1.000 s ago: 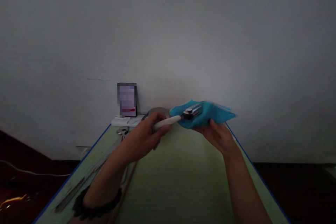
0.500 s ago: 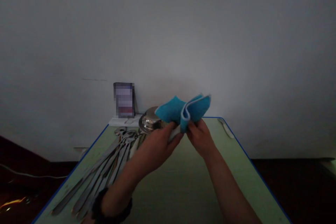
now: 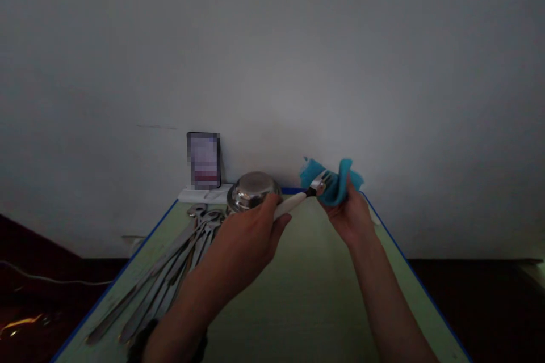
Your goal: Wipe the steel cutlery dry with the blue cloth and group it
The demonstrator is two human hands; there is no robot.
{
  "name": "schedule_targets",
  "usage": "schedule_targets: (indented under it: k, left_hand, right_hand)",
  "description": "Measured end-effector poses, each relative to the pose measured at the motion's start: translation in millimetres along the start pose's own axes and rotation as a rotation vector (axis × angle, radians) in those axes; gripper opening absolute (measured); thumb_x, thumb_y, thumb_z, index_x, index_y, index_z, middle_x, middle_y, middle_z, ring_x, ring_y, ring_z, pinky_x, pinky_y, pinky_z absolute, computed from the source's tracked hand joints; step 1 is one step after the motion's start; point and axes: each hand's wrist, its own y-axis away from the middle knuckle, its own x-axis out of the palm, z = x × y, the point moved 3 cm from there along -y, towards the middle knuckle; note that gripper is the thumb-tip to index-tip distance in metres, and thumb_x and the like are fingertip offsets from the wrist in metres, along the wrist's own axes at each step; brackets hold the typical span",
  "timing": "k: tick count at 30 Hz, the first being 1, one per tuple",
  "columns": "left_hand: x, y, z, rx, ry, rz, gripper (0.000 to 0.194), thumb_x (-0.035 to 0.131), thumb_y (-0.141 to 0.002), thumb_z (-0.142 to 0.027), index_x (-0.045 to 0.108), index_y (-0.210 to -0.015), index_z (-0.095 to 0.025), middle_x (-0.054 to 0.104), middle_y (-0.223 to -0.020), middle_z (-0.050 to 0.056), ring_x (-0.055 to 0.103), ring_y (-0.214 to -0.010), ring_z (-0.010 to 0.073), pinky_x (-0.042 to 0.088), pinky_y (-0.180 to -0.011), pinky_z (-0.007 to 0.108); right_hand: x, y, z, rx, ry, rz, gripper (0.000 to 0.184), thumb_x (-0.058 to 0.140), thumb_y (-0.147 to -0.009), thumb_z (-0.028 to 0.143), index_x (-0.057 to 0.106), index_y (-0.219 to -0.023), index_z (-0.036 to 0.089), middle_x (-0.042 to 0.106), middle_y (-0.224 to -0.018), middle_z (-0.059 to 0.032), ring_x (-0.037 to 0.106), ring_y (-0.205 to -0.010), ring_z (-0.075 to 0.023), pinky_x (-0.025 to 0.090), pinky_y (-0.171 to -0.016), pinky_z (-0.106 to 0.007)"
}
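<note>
Fork [image 3: 304, 196]: raised over the far part of the green table [image 3: 315, 295], tines [image 3: 326, 177] pointing right at the blue cloth [image 3: 336, 191]; contact cannot be confirmed.
Left hand [image 3: 251, 227]: closed round the white handle [image 3: 290, 206], apart from the right; a slack grip could let the fork twist or drop.
Right hand [image 3: 351, 218]: clasping the bunched cloth; tines could snag a fold, or prick the palm, if pushed through thin fabric.
Metal bowl [image 3: 256, 182]: apparently inverted, far side, near the left hand; a leftward swing could knock it.
Utensils [image 3: 170, 266]: heaped at left; a dropped left forearm [image 3: 191, 300] could scatter them.
Lighting: dim; tine position may be misjudged.
</note>
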Motion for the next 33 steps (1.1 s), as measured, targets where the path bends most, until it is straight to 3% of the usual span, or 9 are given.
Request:
schedule_targets:
  k: [7, 12, 17, 22, 25, 29, 31, 33]
  left_hand:
    - [-9.1, -4, 17, -0.057, 0.126, -0.039, 0.024, 0.03, -0.091, -0.04, 0.042, -0.1, -0.021, 0.061, -0.081, 0.004, 0.06, -0.07, 0.0213, 0.039, -0.058, 0.029]
    - [-16.5, -3, 28, -0.087, 0.247, 0.001, 0.028, 0.031, -0.089, -0.043, 0.046, -0.096, -0.02, 0.057, -0.076, 0.002, 0.057, -0.069, 0.019, 0.039, -0.06, 0.028]
    - [-26.4, -1, 40, -0.068, 0.283, 0.036, 0.031, 0.031, -0.088, -0.043, 0.05, -0.095, -0.019, 0.058, -0.074, 0.001, 0.055, -0.067, 0.017, 0.039, -0.058, 0.027]
    - [-31.5, -3, 51, -0.14, 0.285, -0.048, 0.033, 0.033, -0.086, -0.045, 0.05, -0.093, -0.018, 0.059, -0.072, 0.002, 0.056, -0.064, 0.0171, 0.038, -0.055, 0.026]
    - [-24.9, -6, 45, -0.141, 0.223, -0.032, 0.033, 0.03, -0.088, -0.045, 0.048, -0.095, -0.018, 0.06, -0.073, 0.003, 0.058, -0.067, 0.0193, 0.039, -0.056, 0.027]
    - [-13.1, -9, 32, -0.151, 0.072, -0.035, 0.031, 0.028, -0.09, -0.042, 0.046, -0.096, -0.017, 0.062, -0.076, 0.006, 0.061, -0.071, 0.0227, 0.041, -0.059, 0.03]
    - [-7.6, -10, 25, -0.141, 0.005, -0.03, 0.028, 0.027, -0.09, -0.039, 0.045, -0.095, -0.017, 0.062, -0.075, 0.006, 0.062, -0.068, 0.0235, 0.041, -0.057, 0.03]
    - [-2.4, -10, 17, -0.112, -0.054, -0.024, 0.027, 0.027, -0.091, -0.038, 0.044, -0.096, -0.018, 0.063, -0.073, 0.006, 0.062, -0.064, 0.0238, 0.04, -0.053, 0.029]
  right_hand:
    - [12, 8, -15, 0.044, 0.095, 0.264, 0.034, 0.046, -0.082, 0.047, 0.063, -0.095, 0.022, 0.07, -0.092, -0.0029, 0.064, -0.088, -0.019, 0.051, -0.08, -0.038]
    - [7, 7, -7, 0.035, 0.207, 0.44, 0.031, 0.052, -0.079, 0.039, 0.062, -0.103, 0.023, 0.064, -0.11, -0.0025, 0.055, -0.108, -0.022, 0.043, -0.092, -0.042]
    - [-3, 3, 14, -0.126, 0.191, 0.339, 0.026, 0.057, -0.073, 0.026, 0.062, -0.098, 0.028, 0.066, -0.103, 0.0021, 0.055, -0.106, -0.0201, 0.044, -0.089, -0.04]
    - [-18, 1, 21, -0.075, 0.349, 0.298, 0.033, 0.064, -0.066, 0.017, 0.06, -0.098, 0.026, 0.068, -0.092, 0.0014, 0.06, -0.091, -0.017, 0.046, -0.082, -0.034]
    - [-17, 0, 14, -0.068, 0.403, 0.297, 0.039, 0.066, -0.066, 0.016, 0.055, -0.102, 0.028, 0.068, -0.091, 0.0031, 0.06, -0.083, -0.0133, 0.046, -0.078, -0.029]
    - [-4, -3, -7, -0.08, 0.202, 0.244, 0.025, 0.062, -0.072, 0.024, 0.056, -0.096, 0.029, 0.068, -0.088, 0.0047, 0.061, -0.081, -0.0114, 0.046, -0.077, -0.027]
    - [6, -2, -19, -0.008, 0.091, 0.268, 0.017, 0.057, -0.076, 0.031, 0.06, -0.092, 0.028, 0.068, -0.092, 0.0035, 0.06, -0.086, -0.0128, 0.047, -0.078, -0.028]
    - [17, 3, -28, 0.074, 0.022, 0.341, 0.023, 0.049, -0.079, 0.04, 0.062, -0.093, 0.026, 0.066, -0.099, 0.0014, 0.059, -0.094, -0.0152, 0.047, -0.081, -0.031]
